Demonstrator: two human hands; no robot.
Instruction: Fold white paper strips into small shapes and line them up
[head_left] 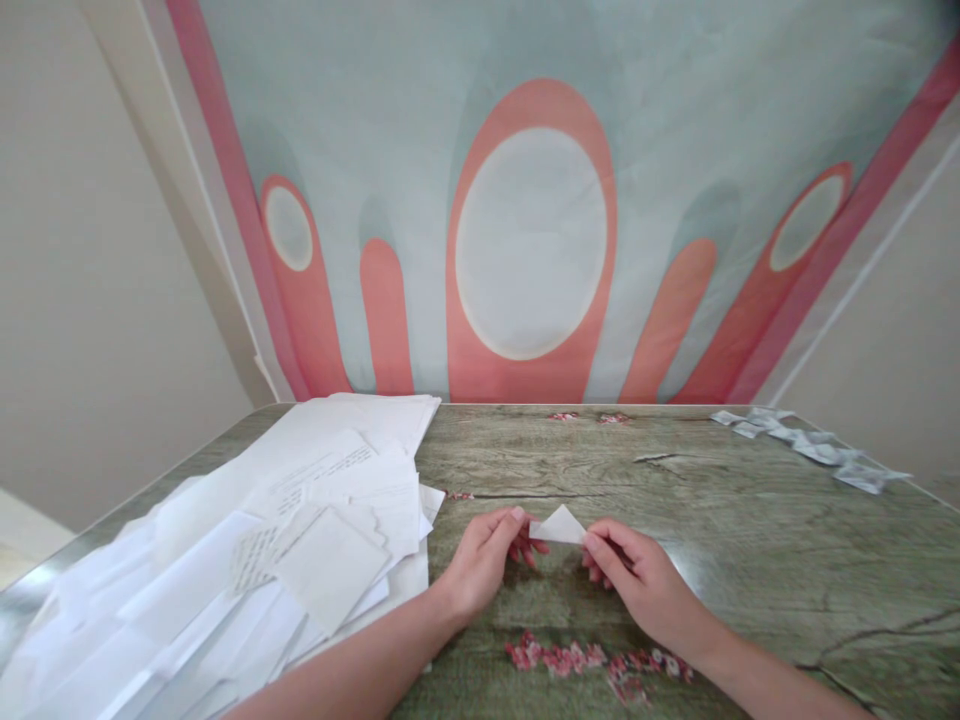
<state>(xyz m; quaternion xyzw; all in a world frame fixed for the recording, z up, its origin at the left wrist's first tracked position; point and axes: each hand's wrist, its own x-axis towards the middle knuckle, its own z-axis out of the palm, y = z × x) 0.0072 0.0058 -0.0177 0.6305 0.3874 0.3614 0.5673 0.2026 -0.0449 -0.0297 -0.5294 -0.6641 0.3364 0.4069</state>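
Observation:
A small piece of white folded paper (559,526) is stretched between my hands above the table, its peak pointing away from me. My left hand (484,558) pinches its left end between thumb and fingers. At the right end, my right hand (636,572) pinches it the same way. The fingertips hide both ends of the paper. Close by on the left lies a large heap of white paper sheets (191,560), some with printed or handwritten lines. A squarish loose sheet (330,568) rests on top of that heap.
Several small folded paper pieces (821,448) lie along the far right edge of the wood-patterned table (750,560). Pink blossoms (559,655) are printed on its surface. Behind the table stands a grey-green wall panel (652,80) with coral shapes.

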